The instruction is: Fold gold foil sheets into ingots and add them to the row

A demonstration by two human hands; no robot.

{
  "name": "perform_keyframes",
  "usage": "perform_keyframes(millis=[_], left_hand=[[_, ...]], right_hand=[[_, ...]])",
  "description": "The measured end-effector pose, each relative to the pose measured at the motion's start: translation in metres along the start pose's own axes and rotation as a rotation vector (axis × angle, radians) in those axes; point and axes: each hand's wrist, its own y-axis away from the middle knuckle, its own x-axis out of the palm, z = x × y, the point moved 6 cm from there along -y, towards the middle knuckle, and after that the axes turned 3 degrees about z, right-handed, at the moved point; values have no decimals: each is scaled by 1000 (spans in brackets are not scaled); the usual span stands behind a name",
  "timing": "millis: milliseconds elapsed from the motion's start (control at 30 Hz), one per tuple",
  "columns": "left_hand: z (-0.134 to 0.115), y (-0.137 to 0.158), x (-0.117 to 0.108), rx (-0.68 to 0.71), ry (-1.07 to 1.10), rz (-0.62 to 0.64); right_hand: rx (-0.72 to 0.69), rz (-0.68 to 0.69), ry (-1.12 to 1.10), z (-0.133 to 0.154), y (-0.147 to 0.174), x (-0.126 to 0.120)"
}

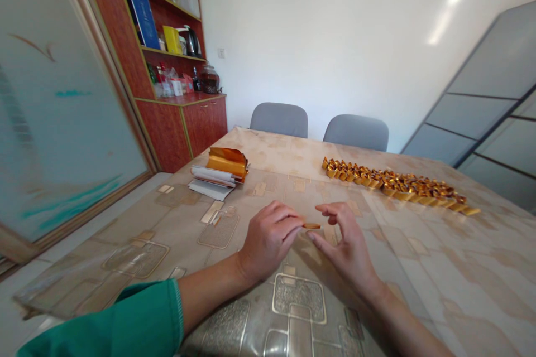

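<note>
Over the middle of the table, my left hand (272, 237) pinches a small folded piece of gold foil paper (311, 226) by its left end. Just to its right, my right hand (345, 240) is open, thumb and fingers apart around the free end of the piece without a clear touch. At the back left lies a stack of gold foil sheets (228, 163), curled up, with white paper sheets (213, 177) showing at its front. On the right, several rows of folded gold foil pieces (397, 184) stand close together.
A patterned plastic cover lies over the table (299, 298). Two grey chairs (279, 119) stand at its far side. A red-brown cabinet (205, 122) with bottles and a kettle (192, 42) is at the back left. A frosted glass door (62, 122) borders the left.
</note>
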Motion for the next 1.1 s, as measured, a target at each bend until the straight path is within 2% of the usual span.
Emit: perform_keyframes(millis=[167, 367, 433, 500, 567, 667, 733, 900, 1100], left_hand=[[-1, 2, 5, -49, 58, 48], [7, 4, 11, -213, 236, 126], [15, 3, 12, -353, 356, 104], [28, 5, 14, -578, 576, 42], [39, 11, 20, -825, 858, -23], [46, 22, 32, -1121, 1197, -30], [45, 29, 38, -1237, 1320, 4], [40, 36, 44, -1337, 1402, 67], [42, 39, 47, -1351, 1390, 51]], right_hand=[[-164, 103, 47, 15, -1, 3], [-172, 141, -10, 13, -2, 6], [-108, 107, -64, 4, -2, 4], [-25, 46, -76, -6, -1, 0], [-4, 21, -32, -11, -1, -2], [-127, 113, 33, -5, -1, 3], [-220, 195, 46, 2, 1, 10], [-343, 251, 124, 15, 6, 16], [-474, 293, 206, 22, 7, 13]])
